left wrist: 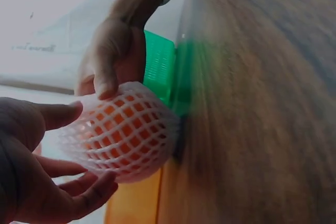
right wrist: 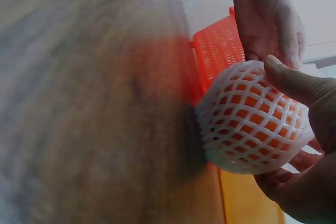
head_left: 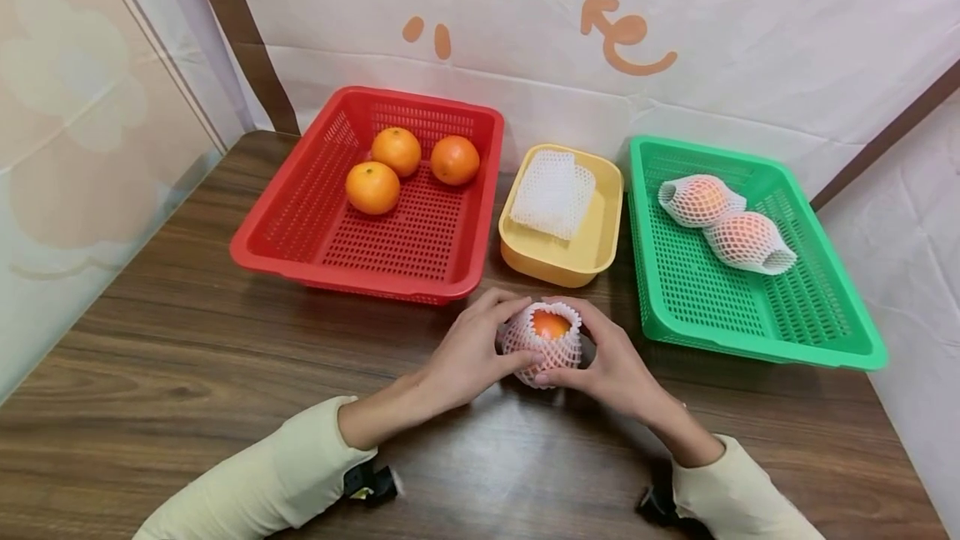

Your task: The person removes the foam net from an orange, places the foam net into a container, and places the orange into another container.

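You are holding the netted orange [head_left: 553, 348] between both hands, at the middle of the wooden table [head_left: 187, 357], just on the near side of the yellow tray [head_left: 551, 272]. Your left hand [head_left: 467, 352] is curving round the fruit's left side, its thumb pressing the near face of the white foam net and its fingers reaching round toward the back. Your right hand [head_left: 618, 357] is mirroring that grip on the right, thumb in front and fingers bending behind, so that the two thumbs are almost meeting. Some fingertips are hiding behind the fruit, and you cannot tell how they are pressing there. The net is wrapping the sides, while a round patch of bare peel is showing through its upper mouth. You cannot tell whether the fruit is touching the wood. To the left, the red basket [head_left: 405, 244] is holding three bare oranges [head_left: 372, 187] toward its back. White foam nets [head_left: 551, 194] are lying flat and stacked in the yellow tray. To the right, the green basket [head_left: 697, 290] is holding two wrapped fruits [head_left: 748, 240], which are touching each other.
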A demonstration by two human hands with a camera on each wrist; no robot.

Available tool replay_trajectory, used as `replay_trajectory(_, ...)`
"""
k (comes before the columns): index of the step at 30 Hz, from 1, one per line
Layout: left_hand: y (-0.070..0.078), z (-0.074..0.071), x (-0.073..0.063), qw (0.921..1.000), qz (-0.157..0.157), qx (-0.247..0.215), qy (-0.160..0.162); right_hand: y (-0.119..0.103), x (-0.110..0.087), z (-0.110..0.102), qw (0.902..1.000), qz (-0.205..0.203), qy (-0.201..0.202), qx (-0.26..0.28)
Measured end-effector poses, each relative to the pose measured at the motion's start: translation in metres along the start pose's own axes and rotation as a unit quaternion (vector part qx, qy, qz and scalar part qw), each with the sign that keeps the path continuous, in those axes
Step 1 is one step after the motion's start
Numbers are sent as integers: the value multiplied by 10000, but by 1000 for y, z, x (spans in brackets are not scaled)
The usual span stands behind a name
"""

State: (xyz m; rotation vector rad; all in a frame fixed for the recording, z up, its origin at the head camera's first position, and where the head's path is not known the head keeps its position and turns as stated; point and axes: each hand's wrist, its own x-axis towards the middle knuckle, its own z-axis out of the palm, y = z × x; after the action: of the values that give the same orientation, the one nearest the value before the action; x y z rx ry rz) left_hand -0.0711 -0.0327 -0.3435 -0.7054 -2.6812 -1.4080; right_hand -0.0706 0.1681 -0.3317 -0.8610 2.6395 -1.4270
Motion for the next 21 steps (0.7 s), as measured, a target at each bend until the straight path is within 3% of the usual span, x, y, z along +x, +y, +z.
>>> replay_trajectory(6, -11, 3, 2, 9989, 262, -204, 343, 8, -1, 1, 9991, -36, -255, 323)
replay_trajectory(13, -17, 6, 1, 9964, 536, -435, 500, 13, -2, -3, 9968, -16, -447, 660)
replay_trajectory(21, -18, 5, 2, 9940, 711, -544, 635, 12, -2, -5, 9977, -559, 84, 376)
